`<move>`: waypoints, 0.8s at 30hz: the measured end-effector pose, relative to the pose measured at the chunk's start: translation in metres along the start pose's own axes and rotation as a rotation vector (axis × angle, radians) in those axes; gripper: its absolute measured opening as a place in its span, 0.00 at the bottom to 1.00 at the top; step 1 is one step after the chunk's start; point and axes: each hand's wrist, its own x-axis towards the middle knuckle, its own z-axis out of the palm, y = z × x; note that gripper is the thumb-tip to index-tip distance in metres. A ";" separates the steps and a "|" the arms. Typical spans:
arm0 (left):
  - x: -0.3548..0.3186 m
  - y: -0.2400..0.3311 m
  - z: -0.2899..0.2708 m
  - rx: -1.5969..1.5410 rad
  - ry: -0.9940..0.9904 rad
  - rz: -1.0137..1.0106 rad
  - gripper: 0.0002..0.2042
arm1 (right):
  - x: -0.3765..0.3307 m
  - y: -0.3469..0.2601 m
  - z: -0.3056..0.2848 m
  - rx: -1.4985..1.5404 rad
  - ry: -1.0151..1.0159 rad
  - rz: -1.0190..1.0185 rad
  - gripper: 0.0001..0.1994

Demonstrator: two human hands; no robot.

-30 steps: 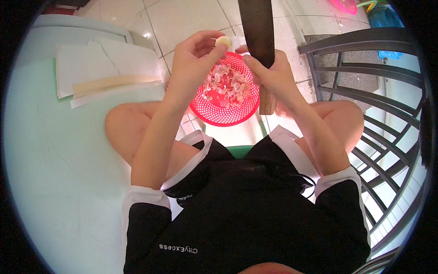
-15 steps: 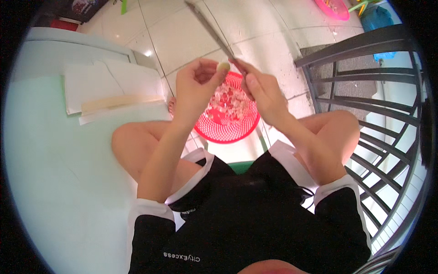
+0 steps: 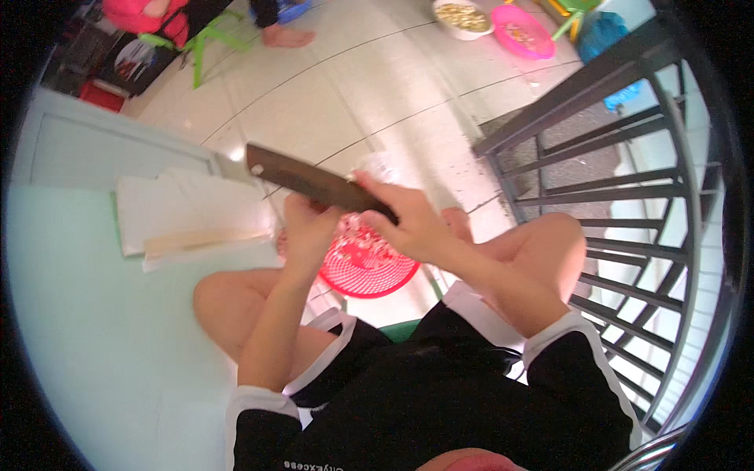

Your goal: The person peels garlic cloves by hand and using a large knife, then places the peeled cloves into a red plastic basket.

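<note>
Clutching a knife (image 3: 314, 179), the right hand (image 3: 412, 222) slants it above a basket (image 3: 369, 282), likely there for scraps (image 3: 353, 250) — left hand (image 3: 308, 233) half hidden, grip unclear.

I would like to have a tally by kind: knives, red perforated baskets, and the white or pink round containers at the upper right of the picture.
Broad-bladed knife, in the right hand: 1
Red perforated basket, below the hands: 1
Round containers, a white bowl and a pink basin: 2
Total: 4
</note>
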 end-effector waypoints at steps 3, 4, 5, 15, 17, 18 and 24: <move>-0.001 0.002 0.003 0.015 0.026 0.064 0.07 | 0.000 -0.005 -0.005 0.015 -0.085 0.088 0.27; -0.001 0.002 0.004 0.006 0.007 0.084 0.07 | 0.000 -0.006 -0.007 0.014 -0.076 0.087 0.27; -0.001 -0.002 0.005 0.019 0.013 0.024 0.07 | -0.002 -0.006 -0.009 -0.007 -0.060 0.079 0.27; -0.003 -0.008 0.002 -0.002 0.055 -0.021 0.07 | -0.002 -0.004 -0.002 0.033 -0.083 0.082 0.27; -0.001 -0.006 0.003 0.123 0.031 0.042 0.09 | -0.001 -0.002 -0.006 0.030 -0.050 0.099 0.26; -0.001 -0.003 0.010 0.055 0.008 0.033 0.10 | -0.001 -0.002 -0.008 0.042 -0.058 0.082 0.26; -0.002 -0.003 0.003 -0.062 -0.002 0.082 0.10 | 0.003 -0.013 -0.007 0.102 0.000 0.061 0.26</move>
